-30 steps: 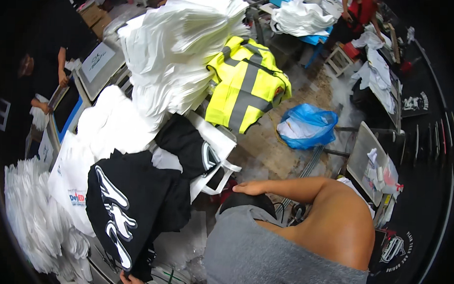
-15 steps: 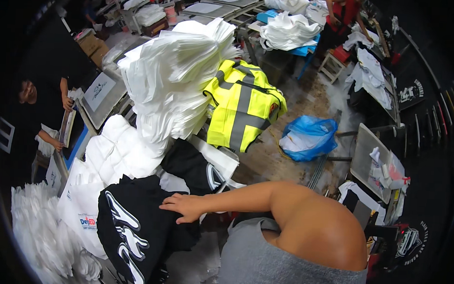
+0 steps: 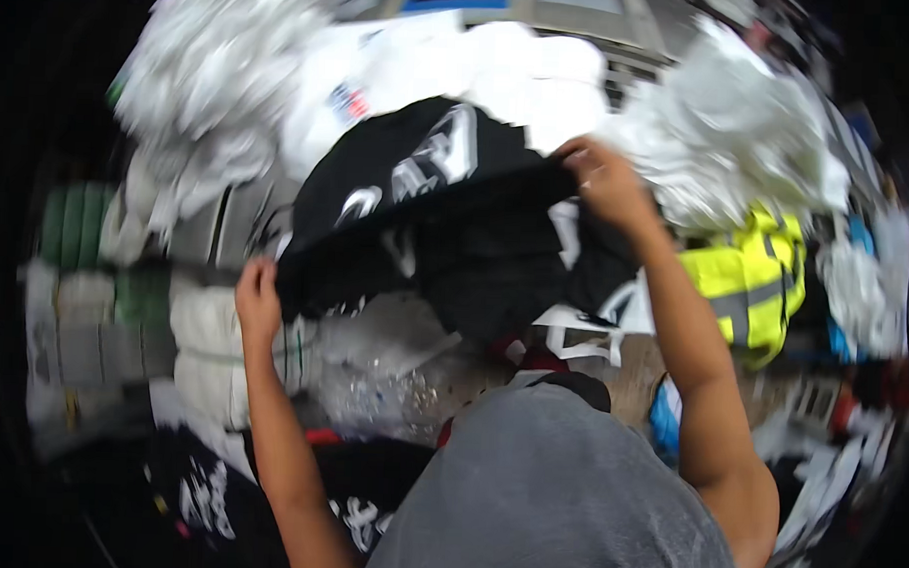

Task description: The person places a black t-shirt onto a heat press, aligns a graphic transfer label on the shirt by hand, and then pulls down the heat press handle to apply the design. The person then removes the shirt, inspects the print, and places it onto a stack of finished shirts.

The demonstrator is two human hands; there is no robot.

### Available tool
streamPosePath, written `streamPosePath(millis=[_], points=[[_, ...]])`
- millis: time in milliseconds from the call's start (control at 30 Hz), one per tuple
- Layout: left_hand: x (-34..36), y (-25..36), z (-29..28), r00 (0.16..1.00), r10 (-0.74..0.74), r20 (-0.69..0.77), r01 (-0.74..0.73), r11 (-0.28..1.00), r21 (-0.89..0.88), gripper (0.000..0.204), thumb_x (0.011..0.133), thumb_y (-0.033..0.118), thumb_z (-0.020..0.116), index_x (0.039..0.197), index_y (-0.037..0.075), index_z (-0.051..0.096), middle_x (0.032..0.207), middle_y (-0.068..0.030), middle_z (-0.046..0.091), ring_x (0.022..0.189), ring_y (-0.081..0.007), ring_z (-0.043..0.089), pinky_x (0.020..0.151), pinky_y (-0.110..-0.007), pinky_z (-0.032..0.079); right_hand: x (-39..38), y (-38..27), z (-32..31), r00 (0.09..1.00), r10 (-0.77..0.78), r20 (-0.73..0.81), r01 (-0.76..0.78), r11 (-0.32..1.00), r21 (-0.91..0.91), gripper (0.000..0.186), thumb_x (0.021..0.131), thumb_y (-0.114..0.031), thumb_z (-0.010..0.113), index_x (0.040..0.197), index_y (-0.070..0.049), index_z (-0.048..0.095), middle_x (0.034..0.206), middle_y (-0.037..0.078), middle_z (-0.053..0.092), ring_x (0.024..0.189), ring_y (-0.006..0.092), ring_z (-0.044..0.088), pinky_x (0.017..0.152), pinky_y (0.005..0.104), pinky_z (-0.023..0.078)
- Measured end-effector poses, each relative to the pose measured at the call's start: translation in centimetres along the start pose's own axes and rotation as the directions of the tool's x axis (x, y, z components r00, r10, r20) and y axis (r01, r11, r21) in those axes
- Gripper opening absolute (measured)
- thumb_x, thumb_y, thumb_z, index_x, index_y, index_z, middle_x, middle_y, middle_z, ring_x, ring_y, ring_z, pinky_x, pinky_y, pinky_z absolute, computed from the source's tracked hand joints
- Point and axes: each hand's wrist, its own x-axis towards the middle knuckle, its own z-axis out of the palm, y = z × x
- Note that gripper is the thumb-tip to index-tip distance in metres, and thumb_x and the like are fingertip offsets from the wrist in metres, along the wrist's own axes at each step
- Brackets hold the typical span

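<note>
Left hand (image 3: 259,292) pinching one end of black printed shirt's (image 3: 403,177) edge; right hand (image 3: 600,184) grasping the other. Edge lifted, drawn taut; cloth not yet flat. White cloth stacks (image 3: 547,82) crowd far side; hi-vis vest (image 3: 750,284) beside right forearm. Room nearer torso, above clear plastic (image 3: 382,342).

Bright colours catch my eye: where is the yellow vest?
In the head view, the yellow vest is on the right, beside the right forearm and below the heap of white cloth.
</note>
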Motion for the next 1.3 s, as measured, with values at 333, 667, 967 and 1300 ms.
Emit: streamPosePath(millis=[333, 667, 967, 1300], points=[[-10.4, 5.5, -5.3, 0.954, -0.3, 0.0, 0.291, 0.926, -0.238, 0.027, 0.104, 0.022, 0.05, 0.106, -0.001, 0.065, 0.077, -0.0008, 0.056, 0.072, -0.0077, 0.05, 0.064, -0.025, 0.041, 2.7, -2.9, -2.2, 0.907, 0.176, 0.383, -0.317, 0.884, 0.344, 0.025, 0.098, -0.026, 0.06, 0.104, -0.002, 0.064, 0.072, 0.001, 0.057, 0.067, 0.0095, 0.057, 0.066, 0.0273, 0.051], [-31.7, 5.9, 4.0, 0.597, -0.797, -0.089, 0.685, 0.564, -0.461, 0.022, 0.101, 0.02, 0.056, 0.111, 0.001, 0.063, 0.082, -0.0031, 0.063, 0.076, -0.0109, 0.061, 0.072, -0.026, 0.052, 12.5, 1.0, 12.7, 0.844, -0.033, 0.536, 0.271, 0.887, -0.373, 0.049, 0.083, -0.028, 0.073, 0.12, 0.001, 0.064, 0.119, 0.025, 0.061, 0.112, 0.0395, 0.058, 0.097, 0.0421, 0.047], [-44.7, 13.3, 12.2, 0.496, -0.863, -0.096, 0.689, 0.458, -0.561, 0.015, 0.098, 0.013, 0.06, 0.108, 0.004, 0.067, 0.082, -0.0039, 0.067, 0.077, -0.0115, 0.065, 0.072, -0.028, 0.052, 13.1, 1.9, 13.3, 0.867, -0.159, 0.473, 0.319, 0.906, -0.28, 0.047, 0.081, -0.035, 0.073, 0.098, 0.008, 0.066, 0.1, 0.029, 0.064, 0.098, 0.0427, 0.062, 0.088, 0.0446, 0.05], [-44.3, 29.2, 10.7, 0.728, -0.499, -0.47, 0.362, 0.862, -0.355, 0.035, 0.085, 0.02, 0.075, 0.115, 0.004, 0.065, 0.11, -0.0142, 0.067, 0.1, -0.0292, 0.066, 0.087, -0.037, 0.052, -24.3, -15.0, 9.7, -0.31, -0.101, 0.945, 0.658, 0.695, 0.29, 0.03, 0.085, -0.025, 0.071, 0.106, -0.004, 0.069, 0.089, 0.013, 0.071, 0.084, 0.0273, 0.066, 0.078, 0.0417, 0.053]])
